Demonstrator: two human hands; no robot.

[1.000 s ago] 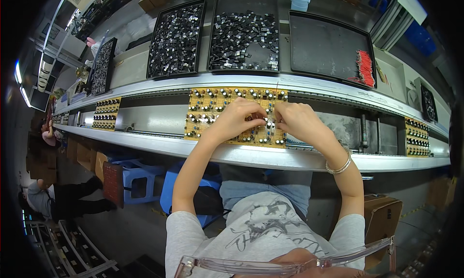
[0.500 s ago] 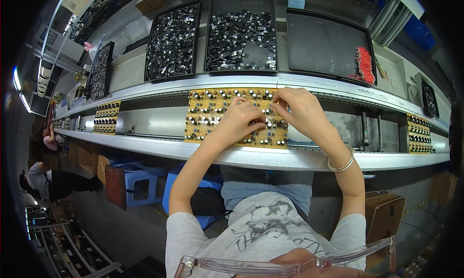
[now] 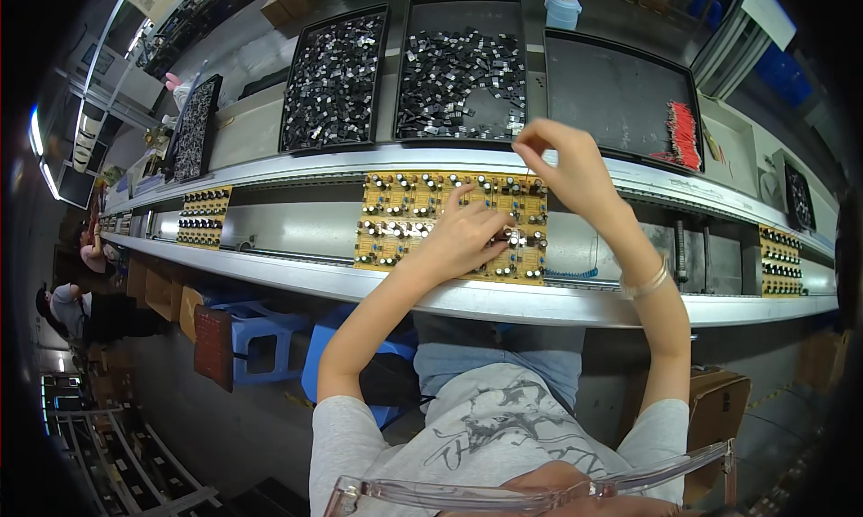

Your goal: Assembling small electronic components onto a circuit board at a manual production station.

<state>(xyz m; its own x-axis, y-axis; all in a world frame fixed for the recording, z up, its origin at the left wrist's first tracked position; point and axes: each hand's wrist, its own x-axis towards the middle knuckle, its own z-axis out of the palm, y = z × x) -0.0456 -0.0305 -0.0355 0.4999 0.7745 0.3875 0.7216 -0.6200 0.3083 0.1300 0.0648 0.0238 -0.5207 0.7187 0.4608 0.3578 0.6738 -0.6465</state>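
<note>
A yellow circuit board panel point(image 3: 378, 258), set with rows of black-and-white capacitors and small parts, lies across the rails in front of me. My left hand point(image 3: 466, 236) rests on its middle, fingers bent down among the parts; the thumb side closes by a dark part, and what it holds is hidden. Raised over the board's far right corner, my right hand point(image 3: 562, 162) pinches thumb and forefinger together. A thin red wire point(image 3: 528, 168) hangs from that pinch towards the board.
Beyond the rail stand two black trays of small black parts point(image 3: 333, 85) point(image 3: 449, 76) and a black tray point(image 3: 611, 94) with a bundle of red wires point(image 3: 683, 135). More boards sit on the line at left point(image 3: 203, 217) and right point(image 3: 780, 261). A metal rail point(image 3: 270, 270) runs along the near side.
My right hand has lifted from the board and moved up and away, still pinched on the wire. The left hand stays on the board. The whole view has shifted slightly.
</note>
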